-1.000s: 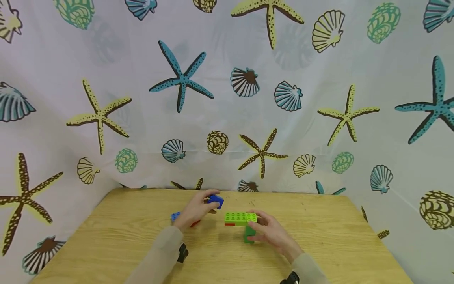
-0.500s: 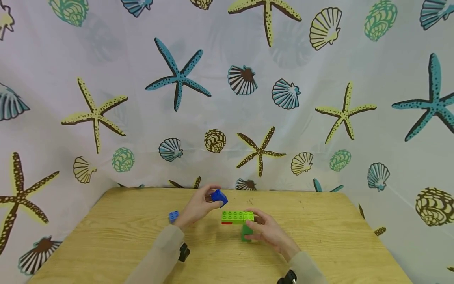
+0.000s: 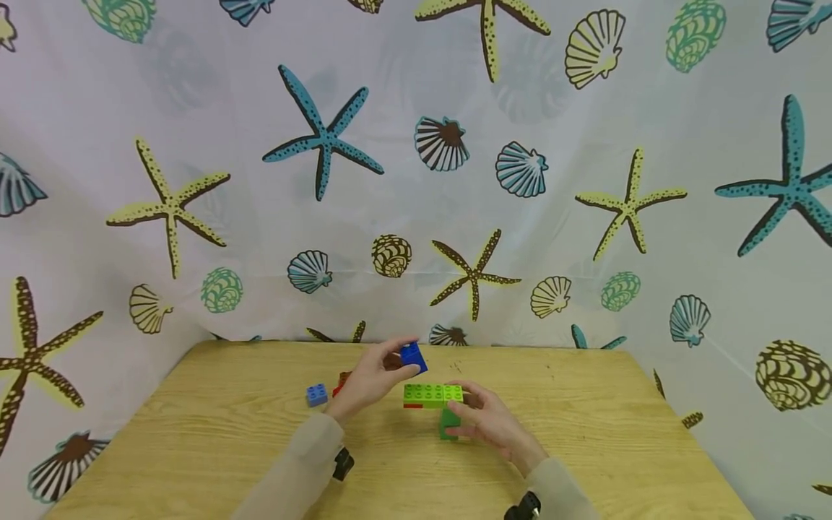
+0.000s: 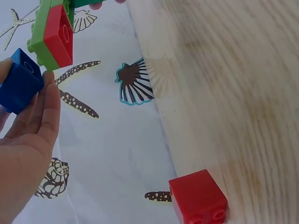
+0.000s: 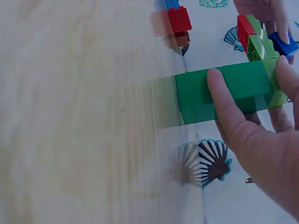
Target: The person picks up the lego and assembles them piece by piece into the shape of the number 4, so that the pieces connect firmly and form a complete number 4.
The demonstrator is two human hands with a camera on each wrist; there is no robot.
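Head camera looking forward and down, wrist cameras close and tilted, both catching the dark-blue brick [image 4: 19, 85]

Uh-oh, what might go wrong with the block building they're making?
The lime-green bricks stick out past the dark green bricks, with only a hanging red brick under their left end, so pressing there might tip or snap them off. The dark blue brick is pinched in the left hand and might slip. If the right hand bumps the tower, it may topple.
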